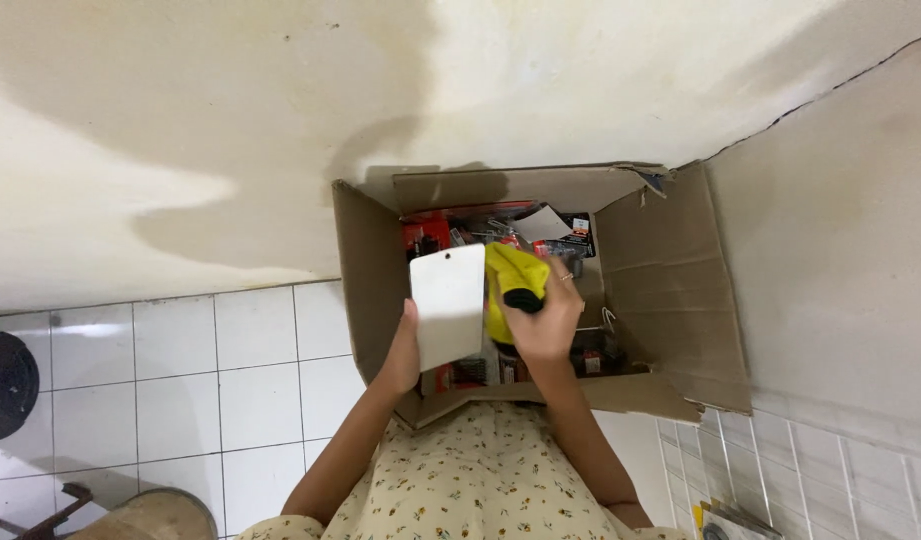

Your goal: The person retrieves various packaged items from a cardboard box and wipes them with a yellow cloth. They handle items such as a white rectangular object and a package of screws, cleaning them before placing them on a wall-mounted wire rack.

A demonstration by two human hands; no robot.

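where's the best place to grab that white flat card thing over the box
By its lower edge, coming from below on the left, as the left hand does. The white card is a thin, flat panel standing roughly upright over the cardboard box, so pinching its faces near the bottom looks steadiest; the right hand holds the yellow tool.

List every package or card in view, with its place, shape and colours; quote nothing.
Cardboard box: brown, open flaps, against the wall.
White card: blank rounded rectangle, in the left hand.
Yellow-and-black item: under the right hand.
Red-and-black packs: inside the box.
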